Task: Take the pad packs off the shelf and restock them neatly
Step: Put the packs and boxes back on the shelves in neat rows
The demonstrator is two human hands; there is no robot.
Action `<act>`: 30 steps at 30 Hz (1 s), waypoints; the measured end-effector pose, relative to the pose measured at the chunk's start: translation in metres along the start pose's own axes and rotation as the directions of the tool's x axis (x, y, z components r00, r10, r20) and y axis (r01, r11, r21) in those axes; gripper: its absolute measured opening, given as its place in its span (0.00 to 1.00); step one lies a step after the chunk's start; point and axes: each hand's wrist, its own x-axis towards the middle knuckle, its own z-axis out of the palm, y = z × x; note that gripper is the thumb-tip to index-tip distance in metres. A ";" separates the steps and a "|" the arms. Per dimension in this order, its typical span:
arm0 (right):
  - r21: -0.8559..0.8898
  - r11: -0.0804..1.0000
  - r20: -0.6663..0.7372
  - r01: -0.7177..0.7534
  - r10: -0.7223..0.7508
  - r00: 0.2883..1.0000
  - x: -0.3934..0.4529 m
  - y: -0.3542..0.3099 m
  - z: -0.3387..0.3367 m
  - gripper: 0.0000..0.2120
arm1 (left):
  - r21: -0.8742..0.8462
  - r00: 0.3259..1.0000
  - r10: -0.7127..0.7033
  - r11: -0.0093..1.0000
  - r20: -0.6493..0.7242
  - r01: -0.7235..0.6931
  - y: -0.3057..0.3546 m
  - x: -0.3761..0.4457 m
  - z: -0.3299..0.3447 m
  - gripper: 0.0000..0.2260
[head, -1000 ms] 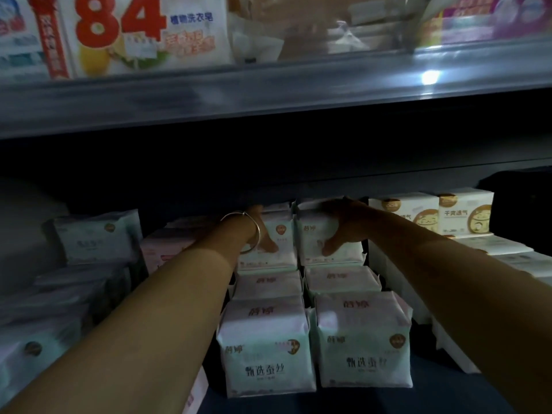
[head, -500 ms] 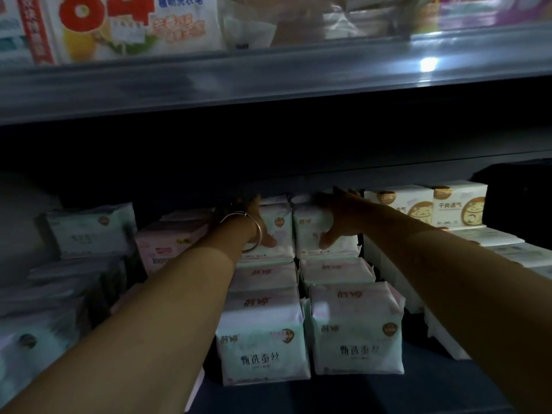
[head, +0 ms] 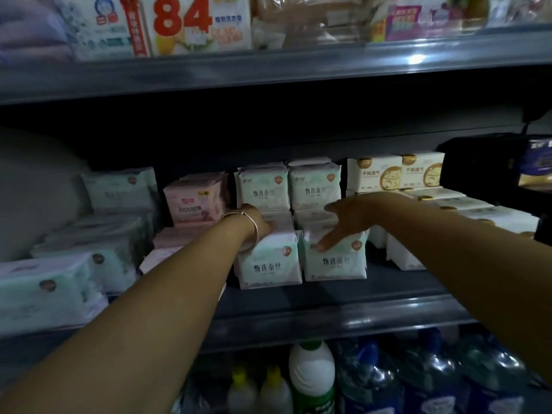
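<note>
Our green packs (head: 270, 261) look mostly restocked on the shelf (head: 328, 297); left hand (head: 261, 224) seemingly pressing one, right hand (head: 348, 221) spread flat on another.

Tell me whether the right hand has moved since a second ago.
Yes. The right hand has come forward, off the back mint-green pack it gripped earlier, and now rests spread on top of the front mint-green pack in the same row.
</note>
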 end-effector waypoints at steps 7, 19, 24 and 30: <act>-0.020 0.996 -0.078 0.087 -0.088 0.993 0.017 -0.001 0.038 0.42 | 0.091 0.998 0.037 0.995 0.053 -0.041 0.014 -0.038 0.003 0.22; -0.048 0.996 -0.102 0.075 -0.080 0.992 0.020 -0.006 0.040 0.43 | 0.103 0.998 0.065 0.992 0.020 -0.067 0.020 -0.055 0.003 0.21; -0.054 0.998 -0.088 0.034 -0.038 0.995 0.007 -0.036 0.013 0.54 | 0.072 0.988 0.130 0.990 -0.083 -0.124 0.001 -0.061 -0.018 0.15; -0.007 0.976 -0.114 0.216 -0.215 0.970 0.000 -0.121 0.029 0.51 | 0.181 0.990 0.128 0.977 -0.061 -0.115 -0.059 -0.075 -0.040 0.14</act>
